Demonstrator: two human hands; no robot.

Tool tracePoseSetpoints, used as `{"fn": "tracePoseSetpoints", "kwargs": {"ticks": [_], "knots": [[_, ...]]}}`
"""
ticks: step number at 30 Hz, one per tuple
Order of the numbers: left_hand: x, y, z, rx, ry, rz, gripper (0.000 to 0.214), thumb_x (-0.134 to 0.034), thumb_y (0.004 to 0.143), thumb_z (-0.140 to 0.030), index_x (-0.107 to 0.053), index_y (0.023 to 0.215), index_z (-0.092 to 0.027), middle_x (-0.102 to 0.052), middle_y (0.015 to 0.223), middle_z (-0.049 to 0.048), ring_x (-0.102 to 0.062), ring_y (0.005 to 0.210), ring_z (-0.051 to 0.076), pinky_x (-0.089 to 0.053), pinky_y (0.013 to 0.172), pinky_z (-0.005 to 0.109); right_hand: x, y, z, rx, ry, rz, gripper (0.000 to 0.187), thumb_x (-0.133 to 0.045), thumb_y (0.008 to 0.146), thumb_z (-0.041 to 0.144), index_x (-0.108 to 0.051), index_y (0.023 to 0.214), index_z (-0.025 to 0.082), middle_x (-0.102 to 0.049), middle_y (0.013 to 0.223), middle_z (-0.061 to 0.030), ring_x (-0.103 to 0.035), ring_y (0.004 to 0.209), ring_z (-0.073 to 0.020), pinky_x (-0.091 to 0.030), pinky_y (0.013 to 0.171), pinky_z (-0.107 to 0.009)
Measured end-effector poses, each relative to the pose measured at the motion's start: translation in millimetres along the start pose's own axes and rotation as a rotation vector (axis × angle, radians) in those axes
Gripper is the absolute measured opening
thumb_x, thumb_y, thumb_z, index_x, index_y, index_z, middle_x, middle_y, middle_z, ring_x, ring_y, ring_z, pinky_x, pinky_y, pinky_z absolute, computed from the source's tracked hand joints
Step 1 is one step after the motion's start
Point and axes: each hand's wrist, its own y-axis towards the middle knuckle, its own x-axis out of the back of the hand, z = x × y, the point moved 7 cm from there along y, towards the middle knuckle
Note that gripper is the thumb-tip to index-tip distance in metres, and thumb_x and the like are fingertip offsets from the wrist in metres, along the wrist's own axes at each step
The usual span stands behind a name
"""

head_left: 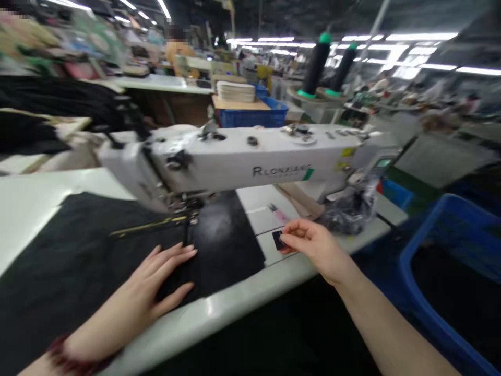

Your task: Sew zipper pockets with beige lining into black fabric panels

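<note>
My left hand (156, 282) lies flat with fingers stretched out on a black fabric (78, 250) spread over the white sewing table (242, 303). A yellow-stitched seam or zipper (148, 225) runs on the fabric toward the needle area of the white sewing machine (250, 162). My right hand (313, 243) pinches a small dark label (278, 240) just above the table, to the right of the fabric's edge.
A pink-handled snipper (278, 213) lies on the table behind my right hand, beside a crumpled plastic bag (348, 214). A blue bin (454, 271) stands at the right. Thread cones (317, 62) and another person's workstation (176, 57) are behind.
</note>
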Motion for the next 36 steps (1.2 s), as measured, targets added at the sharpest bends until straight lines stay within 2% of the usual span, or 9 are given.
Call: {"fn": "tracePoseSetpoints", "kwargs": {"ticks": [2,5,8,11,13,16,19,29,36], "knots": [[-0.9,-17.3,3.9,0.058,0.010,0.090,0.053,-0.062,0.090,-0.052,-0.049,0.134,-0.026,-0.055,0.142,0.0065,-0.046,0.138,0.028,-0.027,0.122,0.059,-44.5,4.4,-15.8,-0.030,-0.111,0.157,0.017,-0.075,0.080,0.032,-0.067,0.086,0.018,-0.066,0.081,0.0013,-0.062,0.076,-0.0114,-0.051,0.072,-0.024],[-0.6,-16.7,2.2,0.089,-0.008,0.106,0.045,-0.059,0.094,-0.047,-0.049,0.130,-0.022,-0.054,0.143,0.0083,-0.041,0.142,0.024,-0.024,0.124,0.055,-95.8,13.5,-34.0,-0.137,-0.211,0.317,0.011,-0.070,0.083,0.027,-0.066,0.086,0.018,-0.063,0.075,0.0016,-0.057,0.065,-0.0098,-0.046,0.054,-0.020],[0.1,-10.3,-3.2,0.081,-0.016,0.105,0.041,-0.056,0.097,-0.045,-0.048,0.129,-0.021,-0.052,0.144,0.0089,-0.039,0.143,0.023,-0.023,0.124,0.055,-127.9,26.2,-42.7,-0.279,-0.260,0.381,0.004,-0.062,0.086,0.021,-0.061,0.085,0.016,-0.064,0.072,0.0007,-0.055,0.055,-0.0090,-0.044,0.043,-0.019],[1.3,-10.9,-6.6,0.070,-0.020,0.104,0.040,-0.053,0.098,-0.044,-0.047,0.130,-0.020,-0.052,0.144,0.0094,-0.038,0.143,0.023,-0.023,0.124,0.055,-148.3,37.6,-44.6,-0.351,-0.317,0.435,0.006,-0.056,0.087,0.017,-0.059,0.082,0.016,-0.068,0.068,-0.0012,-0.058,0.049,-0.0101,-0.045,0.039,-0.019],[1.1,-13.1,-6.8,0.068,-0.019,0.108,0.040,-0.052,0.099,-0.043,-0.047,0.130,-0.019,-0.051,0.145,0.0097,-0.037,0.144,0.023,-0.022,0.124,0.054,-156.2,42.1,-46.7,-0.382,-0.370,0.474,0.009,-0.055,0.086,0.016,-0.059,0.077,0.016,-0.067,0.060,-0.0009,-0.056,0.043,-0.0105,-0.043,0.035,-0.019],[0.5,-14.8,-6.2,0.070,-0.004,0.108,0.038,-0.050,0.100,-0.043,-0.048,0.129,-0.019,-0.050,0.146,0.0095,-0.037,0.144,0.023,-0.021,0.125,0.054,-159.6,46.0,-49.8,-0.397,-0.461,0.493,0.012,-0.057,0.083,0.016,-0.060,0.071,0.016,-0.060,0.046,0.0022,-0.046,0.032,-0.0091,-0.032,0.029,-0.018],[-0.8,-14.5,-5.9,0.071,0.020,0.115,0.036,-0.046,0.102,-0.041,-0.048,0.131,-0.019,-0.050,0.147,0.0084,-0.037,0.144,0.022,-0.020,0.125,0.053,-160.4,47.6,-51.6,-0.393,-0.509,0.488,0.014,-0.058,0.082,0.018,-0.060,0.068,0.017,-0.056,0.042,0.0044,-0.041,0.030,-0.0081,-0.027,0.028,-0.018],[-1.0,-15.5,-6.4,0.059,0.043,0.110,0.037,-0.043,0.103,-0.040,-0.048,0.133,-0.019,-0.050,0.147,0.0083,-0.037,0.143,0.021,-0.021,0.125,0.052,-166.7,47.6,-53.9,-0.348,-0.620,0.449,0.017,-0.056,0.082,0.021,-0.062,0.066,0.017,-0.057,0.042,0.0029,-0.046,0.031,-0.0100,-0.029,0.031,-0.021],[-1.6,-18.1,-4.0,0.020,0.068,0.075,0.041,-0.048,0.100,-0.045,-0.050,0.135,-0.023,-0.047,0.149,0.0066,-0.038,0.143,0.024,-0.023,0.124,0.053,-174.7,49.2,-62.3,-0.276,-0.677,0.422,0.028,-0.049,0.088,0.028,-0.063,0.066,0.018,-0.059,0.046,0.0016,-0.048,0.033,-0.0099,-0.034,0.037,-0.022]]}}
